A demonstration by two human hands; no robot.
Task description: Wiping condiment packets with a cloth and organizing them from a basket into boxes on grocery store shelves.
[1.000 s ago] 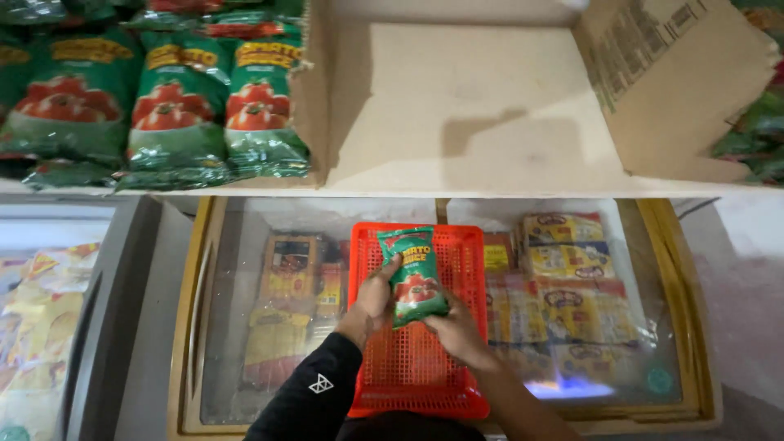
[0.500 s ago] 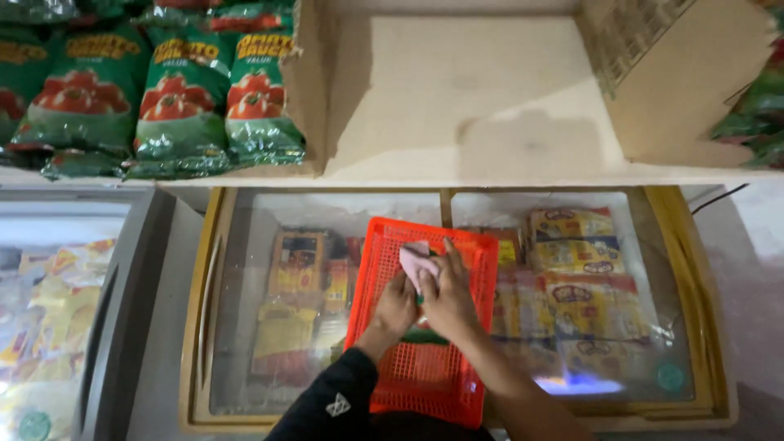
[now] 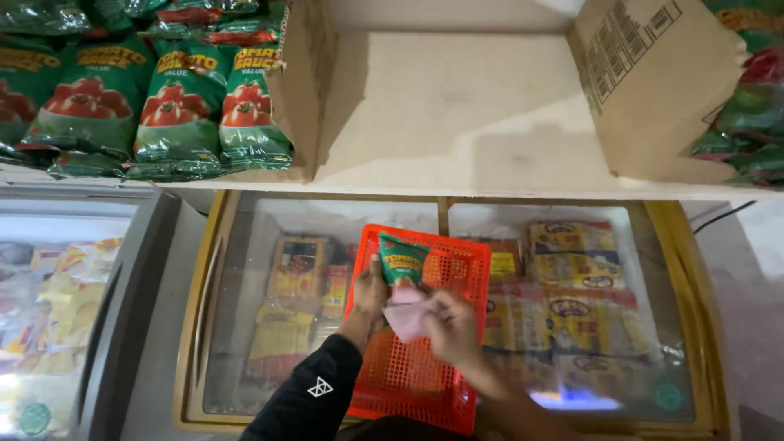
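Observation:
My left hand (image 3: 369, 296), in a black sleeve, grips a green sauce pouch (image 3: 402, 258) with a red and yellow label and holds it upright over an orange plastic basket (image 3: 416, 377). My right hand (image 3: 452, 326) presses a pink cloth (image 3: 406, 314) against the lower part of the pouch. The basket rests on the glass lid of a chest freezer (image 3: 245, 327). Both hands sit over the basket's far half.
A white shelf (image 3: 490, 175) above the freezer carries rows of green tomato sauce pouches (image 3: 175, 106) at the left, cardboard box flaps (image 3: 653, 82) and more pouches at the far right. Packaged frozen goods (image 3: 572, 269) show under the glass. A second freezer (image 3: 57, 302) stands at the left.
The pouch, held up in both hands a second ago, dropped low over the basket and is upright again, now with the pink cloth against it in my right hand. The view shifted slightly.

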